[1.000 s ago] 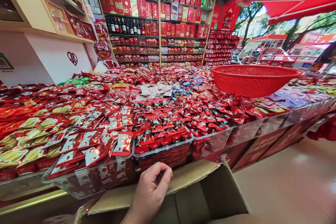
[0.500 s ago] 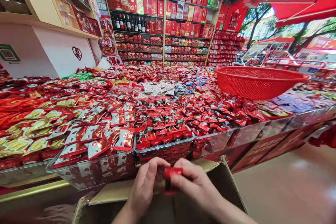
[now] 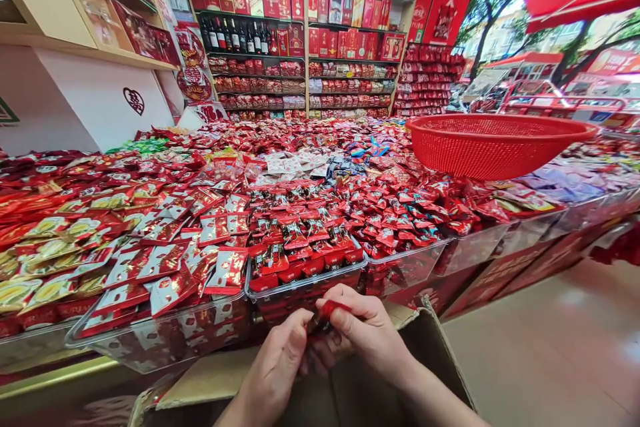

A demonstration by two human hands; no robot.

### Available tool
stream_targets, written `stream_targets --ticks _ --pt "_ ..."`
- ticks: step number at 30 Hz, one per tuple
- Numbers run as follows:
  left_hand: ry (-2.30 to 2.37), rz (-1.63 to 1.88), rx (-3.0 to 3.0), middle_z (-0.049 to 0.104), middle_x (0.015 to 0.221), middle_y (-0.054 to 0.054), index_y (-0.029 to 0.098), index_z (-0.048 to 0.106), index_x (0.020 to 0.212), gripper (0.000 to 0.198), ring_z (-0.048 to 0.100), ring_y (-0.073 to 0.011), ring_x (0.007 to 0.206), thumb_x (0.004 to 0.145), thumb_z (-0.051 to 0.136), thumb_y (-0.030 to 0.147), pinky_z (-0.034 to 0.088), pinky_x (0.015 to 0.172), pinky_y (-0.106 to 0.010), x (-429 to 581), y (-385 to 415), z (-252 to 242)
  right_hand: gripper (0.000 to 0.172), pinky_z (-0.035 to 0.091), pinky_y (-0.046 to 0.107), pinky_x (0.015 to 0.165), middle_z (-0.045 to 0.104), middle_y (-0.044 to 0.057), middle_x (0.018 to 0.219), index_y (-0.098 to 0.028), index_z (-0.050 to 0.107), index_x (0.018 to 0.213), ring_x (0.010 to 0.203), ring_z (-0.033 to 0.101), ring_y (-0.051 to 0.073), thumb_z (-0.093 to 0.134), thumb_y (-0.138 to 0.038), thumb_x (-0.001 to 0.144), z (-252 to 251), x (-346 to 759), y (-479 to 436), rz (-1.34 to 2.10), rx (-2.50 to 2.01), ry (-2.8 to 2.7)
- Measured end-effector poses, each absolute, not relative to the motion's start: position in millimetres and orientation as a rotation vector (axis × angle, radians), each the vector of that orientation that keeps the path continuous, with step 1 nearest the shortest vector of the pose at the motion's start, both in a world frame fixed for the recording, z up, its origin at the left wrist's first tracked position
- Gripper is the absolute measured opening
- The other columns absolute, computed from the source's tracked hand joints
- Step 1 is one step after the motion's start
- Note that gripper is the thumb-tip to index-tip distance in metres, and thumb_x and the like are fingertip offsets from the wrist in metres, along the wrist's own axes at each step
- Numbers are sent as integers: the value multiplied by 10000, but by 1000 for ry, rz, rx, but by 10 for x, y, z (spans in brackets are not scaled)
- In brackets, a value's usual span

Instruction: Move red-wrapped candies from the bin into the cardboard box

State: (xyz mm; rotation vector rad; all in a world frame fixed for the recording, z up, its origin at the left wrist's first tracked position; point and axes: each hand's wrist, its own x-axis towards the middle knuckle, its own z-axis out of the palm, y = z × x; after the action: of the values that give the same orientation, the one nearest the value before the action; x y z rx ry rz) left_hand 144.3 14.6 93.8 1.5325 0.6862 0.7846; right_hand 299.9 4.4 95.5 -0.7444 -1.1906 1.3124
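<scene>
1 clear tray (image 3: 145, 352) of white-and-red packets (image 3: 167, 263), forward-left of the left hand (image 3: 273, 361). 1 small red packet (image 3: 326, 313), pinched between left hand and right hand (image 3: 377, 337) over 1 cardboard box (image 3: 210, 377). 1 red basket (image 3: 495, 150), beyond the right hand, rightward.

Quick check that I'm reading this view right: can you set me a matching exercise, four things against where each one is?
1. Small red-and-dark packet
2. Open cardboard box
3. Red perforated basket
4. Heart-shaped decal

A. On the white wall
B. Held between left hand and right hand
C. Below both hands
D. On the heaped packets, right side of view

Pairs: 1-B, 2-C, 3-D, 4-A
</scene>
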Motion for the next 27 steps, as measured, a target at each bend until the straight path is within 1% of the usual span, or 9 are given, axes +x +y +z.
stream_targets --ticks 2,6,8,10,13,16,18,21,27 --pt "681 799 1437 615 695 -16 185 567 975 440 550 -125 583 866 313 527 406 524 -216 1424 156 941 115 434 224 583 525 21 818 -259 718 834 658 529 92 652 -271 741 980 3041 14 1225 -704 -1312" --pt "815 979 1354 646 874 -2 226 587 976 248 585 -125 800 776 598 372 452 700 -190 1423 191 913 193 443 280 785 559 44 969 -281 699 906 913 535 156 653 -215 730 956 3014 -77 1216 -698 -1208" --pt "857 1082 1362 648 907 10 240 587 963 263 589 -122 837 722 671 303 454 738 -178 1439 197 892 236 467 262 702 570 38 957 -270 653 981 816 554 131 640 -267 746 921 2968 -117 1361 -692 -952" --pt "877 1128 1364 654 857 24 248 578 953 275 602 -108 768 702 689 257 469 696 -169 1456 191 882 263 471 241 588 580 25 876 -235 601 999 685 553 107 631 -329 755 891 2927 -134 1496 -695 -750" --pt "895 1123 1401 656 796 33 243 578 941 275 603 -97 706 692 694 233 475 654 -158 1469 172 900 254 453 223 512 569 2 663 -145 559 791 549 530 90 657 -370 728 871 2914 -118 1512 -795 -794" --pt "914 1057 1391 658 726 28 219 600 898 207 604 -96 639 713 671 280 477 609 -166 1468 164 942 309 437 220 500 550 -8 535 -135 507 674 486 513 88 657 -401 717 867 2962 -99 1406 -913 -961" --pt "932 1038 1338 654 647 26 197 607 794 157 600 -97 580 710 669 313 470 568 -170 1471 162 967 317 428 220 503 547 -8 534 -136 512 673 491 507 89 643 -420 721 868 3007 -105 1321 -970 -1028" --pt "935 1056 1281 626 516 30 177 567 640 217 562 -87 491 678 691 352 439 506 -162 1496 145 991 295 390 204 483 504 -23 541 -139 550 715 492 463 80 592 -428 760 917 3093 -94 1185 -1042 -1117" --pt "1014 1091 1266 592 524 18 170 596 614 264 538 -96 509 656 684 414 440 493 -168 1550 89 989 192 354 211 518 516 -8 667 -165 570 847 573 440 94 518 -346 810 1428 3504 435 703 -1097 -1420"
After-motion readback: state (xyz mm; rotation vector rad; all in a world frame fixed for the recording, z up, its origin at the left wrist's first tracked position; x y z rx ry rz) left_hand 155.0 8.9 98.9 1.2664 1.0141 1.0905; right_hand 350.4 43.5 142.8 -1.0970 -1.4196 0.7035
